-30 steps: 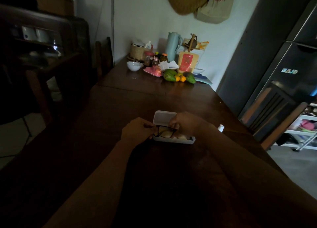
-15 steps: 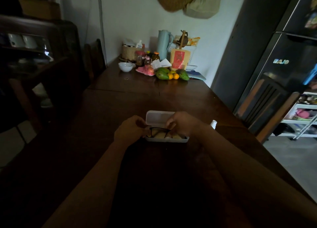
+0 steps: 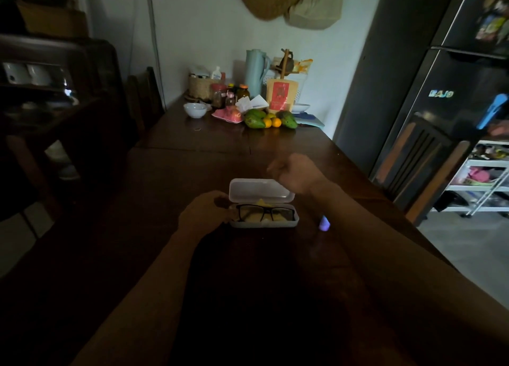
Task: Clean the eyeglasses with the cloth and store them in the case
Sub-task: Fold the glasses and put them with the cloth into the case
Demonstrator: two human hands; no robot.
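Both hands near open case (image 3: pixel 264 222): left hand (image 3: pixel 205 214) seemingly gripping eyeglasses (image 3: pixel 265 212), right hand (image 3: pixel 296 173) loosely curled, empty.

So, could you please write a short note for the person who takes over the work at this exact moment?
Left hand: at the left end of the case, touching it or the eyeglasses; the grip is too dark to judge.
Right hand: raised behind the lid, loosely curled, apparently holding nothing.
Things: the eyeglasses lie folded in the open case on the wooden table, on top of a yellow cloth. A small bottle stands to the right of the case.
Done: eyeglasses and cloth are in the case.
Left: shut the lid.
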